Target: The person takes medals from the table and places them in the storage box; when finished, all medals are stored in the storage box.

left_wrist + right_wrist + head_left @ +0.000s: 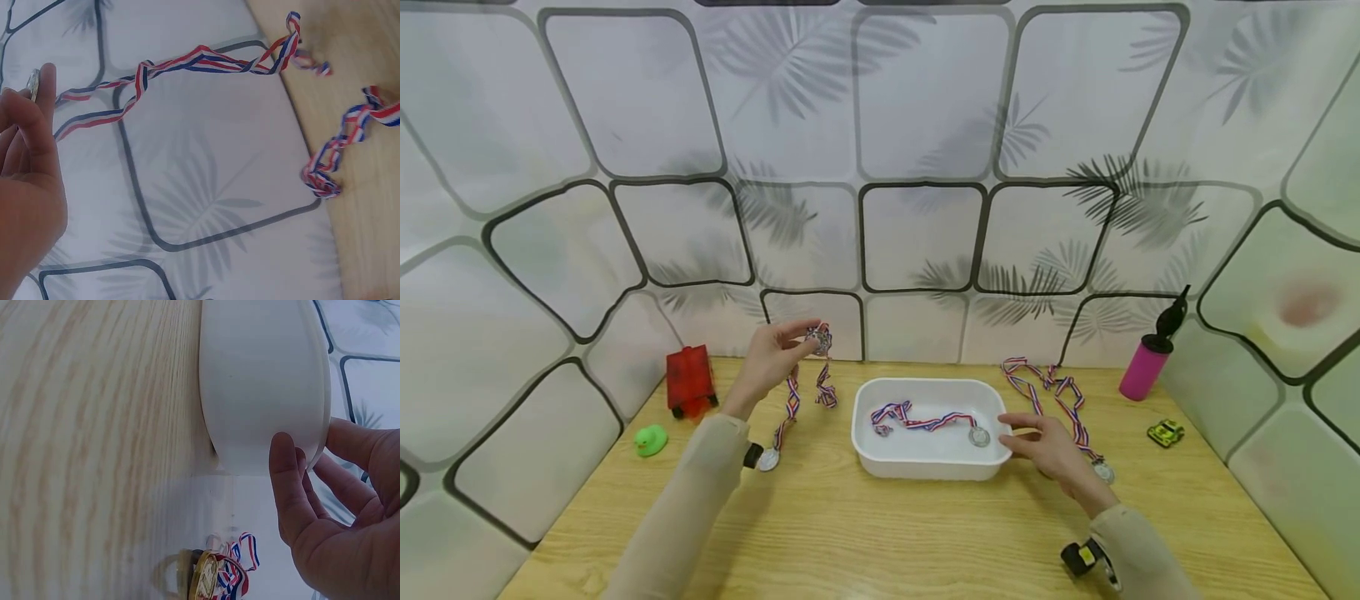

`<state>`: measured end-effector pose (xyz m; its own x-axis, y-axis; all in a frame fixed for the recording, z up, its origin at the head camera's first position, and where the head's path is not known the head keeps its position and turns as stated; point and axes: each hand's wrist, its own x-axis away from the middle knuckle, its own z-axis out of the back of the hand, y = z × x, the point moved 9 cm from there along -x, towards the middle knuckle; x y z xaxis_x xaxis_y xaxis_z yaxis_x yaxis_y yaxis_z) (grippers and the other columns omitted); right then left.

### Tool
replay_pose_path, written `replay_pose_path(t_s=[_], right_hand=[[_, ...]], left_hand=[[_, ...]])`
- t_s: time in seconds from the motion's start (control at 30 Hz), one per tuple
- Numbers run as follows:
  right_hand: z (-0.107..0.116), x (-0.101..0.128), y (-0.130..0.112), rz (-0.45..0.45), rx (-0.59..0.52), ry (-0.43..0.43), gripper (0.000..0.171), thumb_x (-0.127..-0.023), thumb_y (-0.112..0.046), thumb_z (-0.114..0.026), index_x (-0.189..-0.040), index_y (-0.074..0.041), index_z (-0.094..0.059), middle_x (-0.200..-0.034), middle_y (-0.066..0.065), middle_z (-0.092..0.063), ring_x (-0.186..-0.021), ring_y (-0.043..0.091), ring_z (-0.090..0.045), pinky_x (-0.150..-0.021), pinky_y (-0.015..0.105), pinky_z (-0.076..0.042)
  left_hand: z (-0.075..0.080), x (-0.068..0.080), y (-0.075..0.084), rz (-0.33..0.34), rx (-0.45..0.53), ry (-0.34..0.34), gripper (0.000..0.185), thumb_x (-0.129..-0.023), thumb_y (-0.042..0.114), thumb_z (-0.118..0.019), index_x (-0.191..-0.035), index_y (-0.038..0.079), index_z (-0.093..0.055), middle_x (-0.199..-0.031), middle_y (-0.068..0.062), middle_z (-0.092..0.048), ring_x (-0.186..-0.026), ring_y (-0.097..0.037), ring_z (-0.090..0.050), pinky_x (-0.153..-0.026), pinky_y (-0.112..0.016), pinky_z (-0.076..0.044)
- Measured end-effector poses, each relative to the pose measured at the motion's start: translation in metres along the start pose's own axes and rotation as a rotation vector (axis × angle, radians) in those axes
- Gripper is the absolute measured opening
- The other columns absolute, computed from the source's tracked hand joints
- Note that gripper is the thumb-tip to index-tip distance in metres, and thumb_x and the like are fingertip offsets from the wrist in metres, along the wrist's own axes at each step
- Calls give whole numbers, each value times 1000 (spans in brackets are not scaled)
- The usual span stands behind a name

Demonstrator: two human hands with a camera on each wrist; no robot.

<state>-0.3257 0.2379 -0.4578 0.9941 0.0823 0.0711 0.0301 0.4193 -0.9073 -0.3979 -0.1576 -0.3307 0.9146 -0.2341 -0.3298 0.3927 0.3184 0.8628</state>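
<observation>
We see the left hand [769,358] raised above the worktop [880,533], its fingertips pinching a silver medal [819,338] at the top. The medal's red, white and blue ribbon [792,400] hangs down from the fingers in twisted loops toward the wood. In the left wrist view the thumb [44,119] presses against the medal's edge [32,84], and the ribbon [200,59] stretches away from the hand toward the worktop [362,187]. A second silver disc [768,459] lies on the wood below this hand, beside the sleeve; we cannot tell whether it belongs to the same ribbon.

The right hand [1051,448] rests against the near right corner of a white tray [928,467], fingers spread and fairly straight. In the right wrist view the thumb [286,481] lies on the tray's outer wall [256,387] while the other fingers reach over the rim. Inside the tray, just left of this hand, lies another medal [979,436] with its ribbon [910,417] spread across the bottom.

Behind and to the right of the right hand, more ribboned medals [1060,400] lie on the wood, one disc [1103,472] just beside the wrist. Farther right stand a pink bottle [1146,362] and a small yellow toy car [1166,432]. To the left of the left hand sit a red toy [689,382] and a green duck [651,440].
</observation>
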Motion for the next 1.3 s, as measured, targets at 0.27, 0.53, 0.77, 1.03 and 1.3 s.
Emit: replay_pose_path(t_s=[0.27, 0.53, 0.77, 1.03, 1.3], right_hand=[[0, -1, 0, 10, 5, -8, 48, -92, -14, -69, -134, 4, -56, -138, 28, -51, -99, 25, -68, -81, 35, -58], [0, 0, 1, 2, 6, -9, 49, -92, -16, -69, -134, 3, -56, -137, 28, -51, -99, 23, -68, -81, 36, -58], [0, 0, -1, 18, -14, -16, 49, -92, -15, -69, -135, 4, -55, -138, 28, -51, -99, 25, -68, -83, 38, -58], [1, 0, -2, 29, -9, -14, 48, -92, -15, -69, -134, 5, -55, -138, 29, -51, -100, 26, -68, -83, 39, -58], [0, -2, -4, 60, -11, -13, 47, -91, -11, -69, -132, 7, -56, -135, 30, -53, -99, 26, -68, -80, 35, -59]], left_hand=[[5, -5, 33, -120, -7, 61, 38, -94, 17, -67, -131, 14, -63, -124, -15, -67, -43, -13, -49, -42, -26, -45], [0, -9, 66, -220, 17, 67, 39, -95, 12, -65, -133, 8, -61, -131, -16, -63, -44, -14, -52, -44, -27, -46], [-7, -11, 92, -263, 80, 61, 38, -94, 9, -65, -131, 4, -62, -131, -16, -63, -44, -13, -54, -46, -26, -47], [-23, -8, 101, -265, 126, 6, 36, -93, 7, -65, -129, 2, -63, -127, -18, -65, -48, -13, -60, -49, -31, -53], [-40, -1, 83, -178, 156, -111, 36, -91, 3, -67, -127, -1, -63, -125, -22, -65, -66, -14, -71, -58, -45, -58]])
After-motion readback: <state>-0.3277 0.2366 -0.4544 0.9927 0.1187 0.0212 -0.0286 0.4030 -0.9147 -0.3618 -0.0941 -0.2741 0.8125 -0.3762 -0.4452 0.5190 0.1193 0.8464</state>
